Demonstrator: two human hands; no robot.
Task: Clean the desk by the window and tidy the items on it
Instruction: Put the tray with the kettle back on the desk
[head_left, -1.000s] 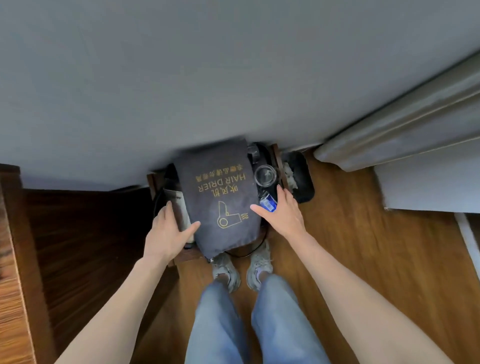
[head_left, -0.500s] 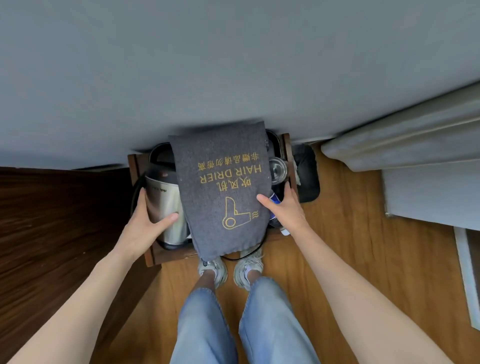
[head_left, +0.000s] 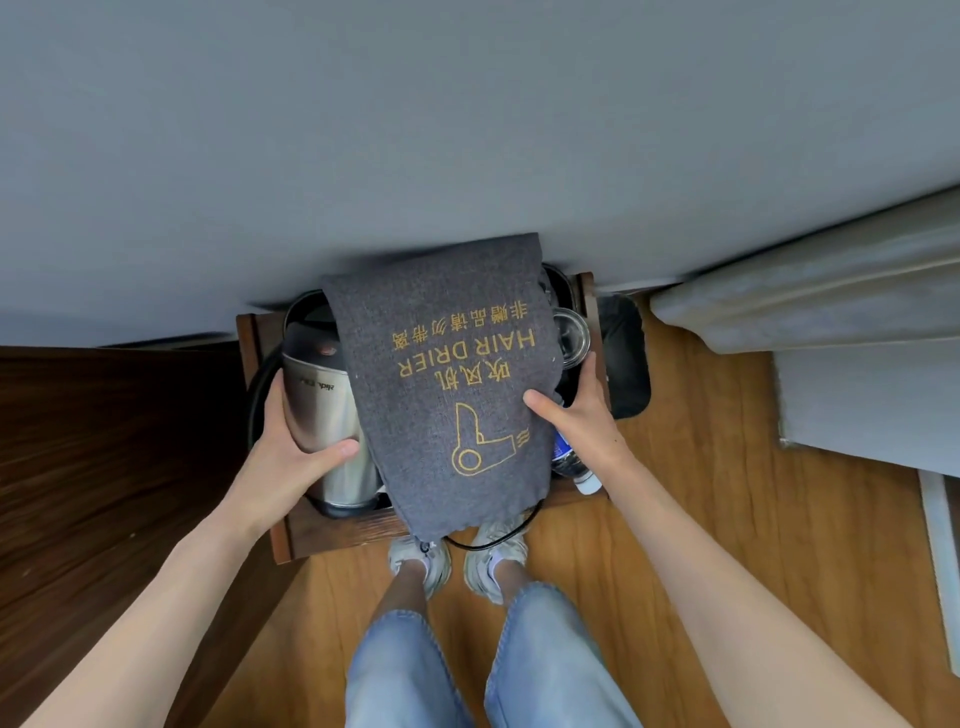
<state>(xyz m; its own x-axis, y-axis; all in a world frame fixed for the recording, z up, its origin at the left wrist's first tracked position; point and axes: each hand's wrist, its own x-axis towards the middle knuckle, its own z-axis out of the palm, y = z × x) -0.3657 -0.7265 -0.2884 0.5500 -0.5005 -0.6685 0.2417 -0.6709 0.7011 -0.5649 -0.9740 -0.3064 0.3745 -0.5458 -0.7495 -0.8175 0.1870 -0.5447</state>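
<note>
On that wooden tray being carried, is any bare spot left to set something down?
Hardly: only the tray's near edge strip, in front of the kettle, is bare. The hair drier bag covers the middle; a glass and bottle crowd its right side.

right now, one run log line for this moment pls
left hand: on steel electric kettle | right hand: on grey felt hair drier bag | both in dark wooden tray | tray carried

I see both forearms bare, no sleeves. The left hand (head_left: 291, 462) and right hand (head_left: 582, 415) are ungloved. Legs: light blue jeans (head_left: 488, 670). Feet: pale grey sneakers (head_left: 457, 558).
</note>
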